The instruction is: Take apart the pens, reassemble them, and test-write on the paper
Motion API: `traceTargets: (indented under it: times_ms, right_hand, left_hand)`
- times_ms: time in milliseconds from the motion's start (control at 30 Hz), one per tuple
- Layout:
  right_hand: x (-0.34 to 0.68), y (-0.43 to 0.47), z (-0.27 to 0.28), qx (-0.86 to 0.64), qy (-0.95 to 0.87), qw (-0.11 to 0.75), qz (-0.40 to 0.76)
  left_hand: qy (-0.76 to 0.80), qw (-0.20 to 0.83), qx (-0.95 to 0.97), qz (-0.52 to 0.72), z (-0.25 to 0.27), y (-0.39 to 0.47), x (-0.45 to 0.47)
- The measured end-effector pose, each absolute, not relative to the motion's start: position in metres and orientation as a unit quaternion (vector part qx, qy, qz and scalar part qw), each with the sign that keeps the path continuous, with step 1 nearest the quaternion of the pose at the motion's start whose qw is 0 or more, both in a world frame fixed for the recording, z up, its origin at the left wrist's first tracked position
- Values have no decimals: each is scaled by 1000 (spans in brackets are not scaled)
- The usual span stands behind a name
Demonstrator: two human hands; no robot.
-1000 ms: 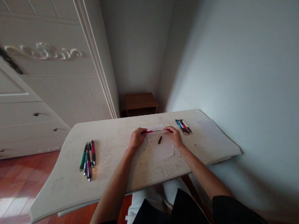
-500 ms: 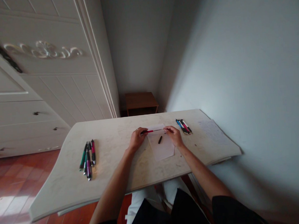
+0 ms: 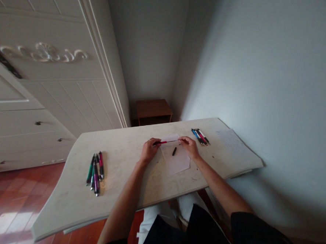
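Note:
My left hand (image 3: 150,149) is closed around a red pen barrel (image 3: 162,142) with a dark end. From the barrel a thin dark pen refill (image 3: 172,141) runs across to my right hand (image 3: 188,146). The fingertips of that hand pinch the refill's far end; its very tip is hidden. Below, on a sheet of white paper (image 3: 179,163), lies a short black pen part (image 3: 174,151). Both hands are just over the paper's upper part, one at either side.
Several pens (image 3: 96,174), green, purple and red, lie at the left on the white table (image 3: 121,168). Further pens (image 3: 200,136) in blue, red and white are right of my right hand. A written sheet (image 3: 232,141) lies by the wall, and a brown wooden stand (image 3: 153,108) is behind.
Almost nothing differs. Both hands keep their hold on the red pen barrel and refill, and the view has shifted very slightly.

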State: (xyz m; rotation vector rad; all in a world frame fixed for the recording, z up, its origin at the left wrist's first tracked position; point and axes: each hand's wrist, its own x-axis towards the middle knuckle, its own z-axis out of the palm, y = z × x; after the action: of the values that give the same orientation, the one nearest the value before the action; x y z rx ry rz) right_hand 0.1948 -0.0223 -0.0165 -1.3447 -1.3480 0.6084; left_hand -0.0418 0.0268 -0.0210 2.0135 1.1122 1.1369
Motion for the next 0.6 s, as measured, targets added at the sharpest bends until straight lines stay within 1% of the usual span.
traceTargets:
  times_ms: [167, 300, 600]
  right_hand:
    - [190, -23, -16, -555, -572, 538, 274]
    - [187, -24, -15, -527, -575, 553, 293]
    - [186, -26, -12, -516, -577, 549, 314]
  left_hand:
    - [402, 283, 759, 427, -17, 24, -40]
    - [390, 297, 758, 430, -14, 21, -39]
    - [391, 329, 741, 436, -12, 21, -39]
